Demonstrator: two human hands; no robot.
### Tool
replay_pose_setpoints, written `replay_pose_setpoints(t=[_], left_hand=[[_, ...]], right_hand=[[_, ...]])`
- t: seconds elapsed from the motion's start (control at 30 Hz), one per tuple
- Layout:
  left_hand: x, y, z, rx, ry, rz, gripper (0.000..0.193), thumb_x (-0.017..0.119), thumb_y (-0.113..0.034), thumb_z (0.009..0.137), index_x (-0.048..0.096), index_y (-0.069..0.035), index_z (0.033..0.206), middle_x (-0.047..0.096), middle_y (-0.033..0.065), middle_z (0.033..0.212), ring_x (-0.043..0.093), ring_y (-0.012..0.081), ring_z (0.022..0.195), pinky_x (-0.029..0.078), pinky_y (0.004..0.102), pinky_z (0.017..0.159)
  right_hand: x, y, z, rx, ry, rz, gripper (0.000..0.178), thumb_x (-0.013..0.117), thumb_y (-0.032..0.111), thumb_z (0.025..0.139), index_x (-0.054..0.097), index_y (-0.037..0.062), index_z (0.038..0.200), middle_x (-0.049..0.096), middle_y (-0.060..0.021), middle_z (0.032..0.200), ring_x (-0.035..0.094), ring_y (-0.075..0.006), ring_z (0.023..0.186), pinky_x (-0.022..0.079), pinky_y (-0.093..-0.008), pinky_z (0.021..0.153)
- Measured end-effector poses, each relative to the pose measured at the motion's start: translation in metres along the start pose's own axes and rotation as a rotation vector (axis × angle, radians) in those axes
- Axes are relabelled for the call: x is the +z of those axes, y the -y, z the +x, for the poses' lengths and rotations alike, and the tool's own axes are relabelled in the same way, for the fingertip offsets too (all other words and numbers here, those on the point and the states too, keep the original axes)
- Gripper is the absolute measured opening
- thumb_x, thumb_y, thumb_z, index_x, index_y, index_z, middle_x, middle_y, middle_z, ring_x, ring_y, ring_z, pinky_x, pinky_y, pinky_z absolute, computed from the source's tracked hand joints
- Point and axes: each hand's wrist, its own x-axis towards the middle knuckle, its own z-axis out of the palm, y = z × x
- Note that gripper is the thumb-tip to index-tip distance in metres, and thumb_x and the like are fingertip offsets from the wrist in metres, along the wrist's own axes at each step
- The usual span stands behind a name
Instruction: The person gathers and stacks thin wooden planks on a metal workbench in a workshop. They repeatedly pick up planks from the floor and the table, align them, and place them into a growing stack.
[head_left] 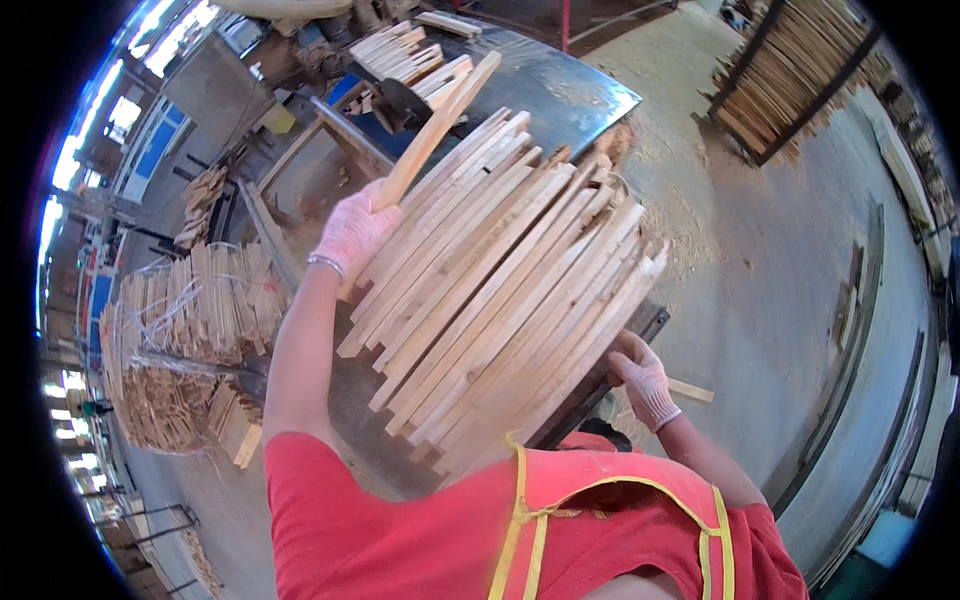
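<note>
My left hand (354, 232), in a pale knit glove, is closed around a long wooden slat (440, 122). The slat tilts up and away, over the left side of a broad stack of similar wooden slats (500, 290). That stack lies in front of me, its pieces roughly parallel with uneven ends. My right hand (642, 378), gloved too, is beside the stack's near right edge, close to a dark metal bar (652, 322). Its fingers are loosely bent and apart, with nothing visible in them; the fingertips are partly in shadow.
Beyond the stack stands a metal-topped table (540, 75) with cut slats (405, 52) and a dark disc (403, 103) at its left. Strapped wood bundles (195, 310) are at left. A rack of slats (795, 75) stands far right; long boards (840, 350) lie on the floor.
</note>
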Motion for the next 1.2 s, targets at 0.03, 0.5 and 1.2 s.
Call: replay_pose_setpoints(t=[0.03, 0.5, 1.2], left_hand=[[-0.007, 0.016, 0.01, -0.01, -0.006, 0.135, 0.051, 0.071, -0.03, 0.095, 0.062, -0.015, 0.142, 0.072, 0.0158, 0.109, 0.07, 0.0299, 0.104, 0.054, 0.0402, 0.093], [0.047, 0.065, 0.052, -0.16, 0.342, 0.276, 0.07, 0.052, -0.062, 0.101, 0.056, -0.011, 0.149, 0.059, 0.0194, 0.149, 0.054, 0.0386, 0.139, 0.042, 0.0439, 0.116], [0.059, -0.085, -0.056, -0.051, 0.288, 0.237, 0.08, 0.069, -0.053, 0.095, 0.049, 0.0, 0.151, 0.059, 0.0272, 0.144, 0.055, 0.0408, 0.137, 0.043, 0.0453, 0.116]], right_hand=[[0.001, 0.001, 0.0, 0.008, -0.01, -0.017, 0.047, 0.057, 0.006, 0.101, 0.054, 0.0029, 0.148, 0.068, -0.0017, 0.109, 0.052, -0.0081, 0.076, 0.043, -0.0254, 0.064], [0.01, 0.006, 0.001, 0.026, -0.139, -0.126, 0.044, 0.058, 0.004, 0.099, 0.058, 0.0036, 0.143, 0.07, -0.0017, 0.106, 0.058, -0.0091, 0.077, 0.047, -0.0252, 0.065], [0.033, 0.036, -0.042, 0.191, 0.02, 0.248, 0.07, 0.065, 0.014, 0.098, 0.034, 0.005, 0.161, 0.058, -0.0011, 0.102, 0.059, -0.0109, 0.08, 0.052, -0.0274, 0.067]])
